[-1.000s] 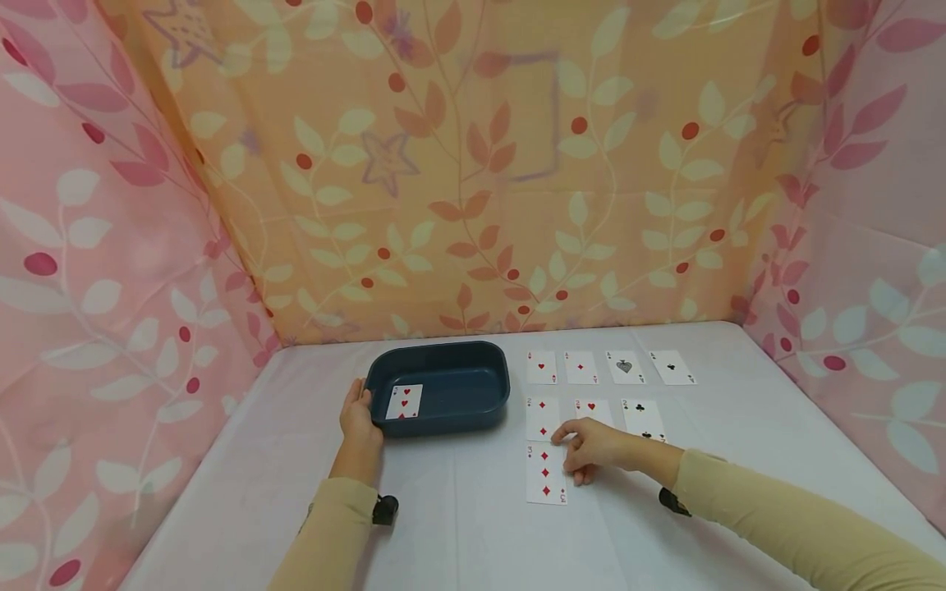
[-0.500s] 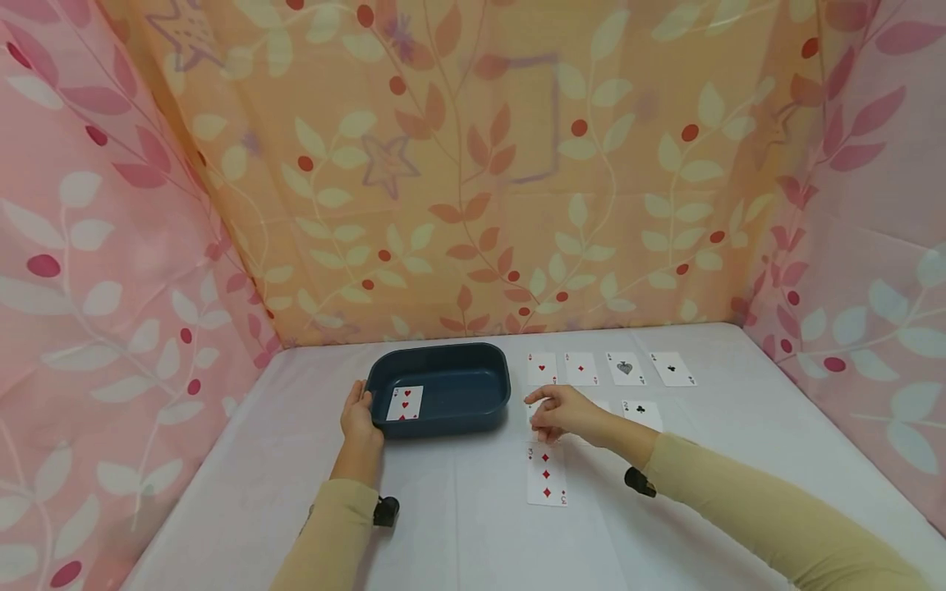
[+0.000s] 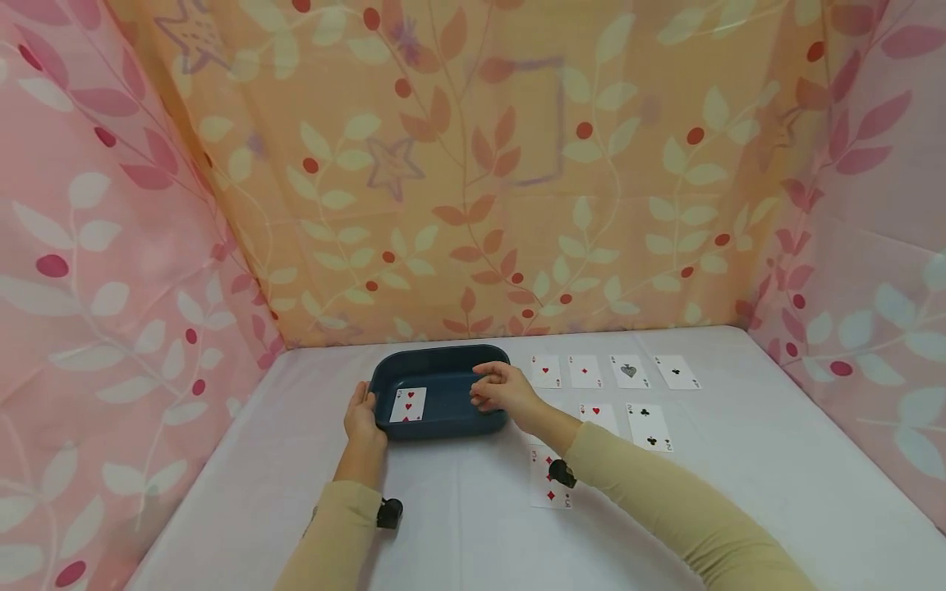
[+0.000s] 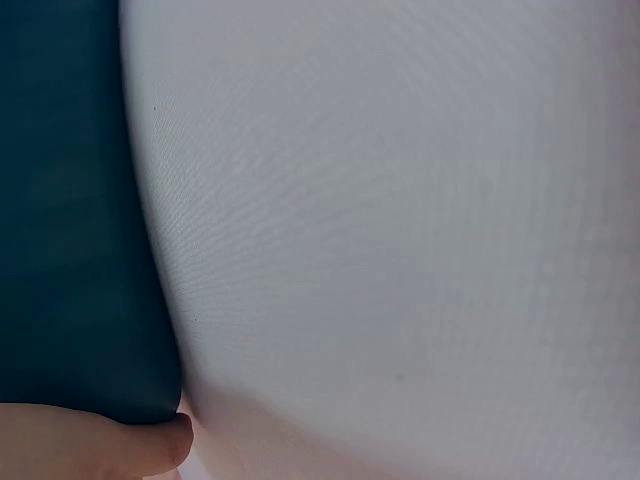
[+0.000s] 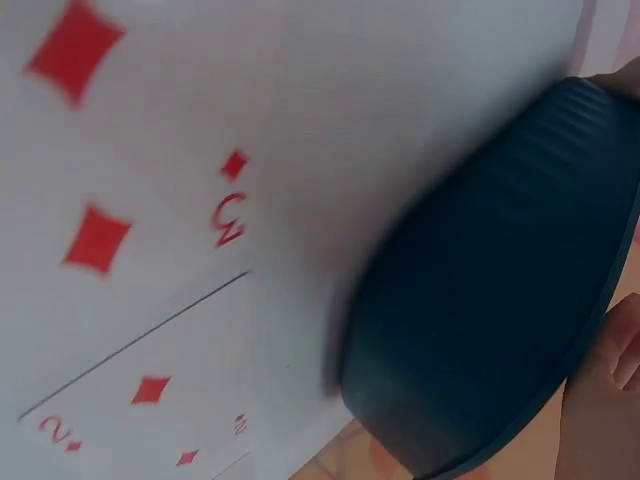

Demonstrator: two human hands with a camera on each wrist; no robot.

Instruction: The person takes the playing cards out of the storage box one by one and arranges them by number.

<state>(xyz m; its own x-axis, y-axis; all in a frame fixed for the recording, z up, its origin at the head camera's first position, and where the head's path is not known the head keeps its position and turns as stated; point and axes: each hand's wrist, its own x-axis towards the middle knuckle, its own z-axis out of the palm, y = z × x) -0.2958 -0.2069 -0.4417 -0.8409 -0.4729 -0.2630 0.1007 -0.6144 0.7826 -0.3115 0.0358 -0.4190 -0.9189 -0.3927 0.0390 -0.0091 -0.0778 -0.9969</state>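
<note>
The left hand [image 3: 365,423] rests against the left side of the dark blue tray [image 3: 443,428], its fingers along the outer wall. In the left wrist view a digit [image 4: 110,442] presses the tray's lower corner. A three of hearts [image 3: 408,405] lies face up inside the tray. Over the tray's right rim hovers the right hand [image 3: 510,394], fingers loosely bent, with no card visible in them. Beneath that forearm lies a three of diamonds [image 3: 545,490], partly covered. The two of diamonds [image 5: 150,390] shows in the right wrist view but is hidden from the head view.
Several aces form a back row on the white cloth, from the ace of hearts [image 3: 546,372] to the ace of clubs [image 3: 676,372]. In front lie the two of hearts [image 3: 597,417] and two of clubs [image 3: 649,427]. Patterned cloth walls [image 3: 443,205] enclose the table.
The right hand has moved left and away from beside the three of diamonds, across the two of diamonds, to over the tray's right side. The left hand stays at the tray.
</note>
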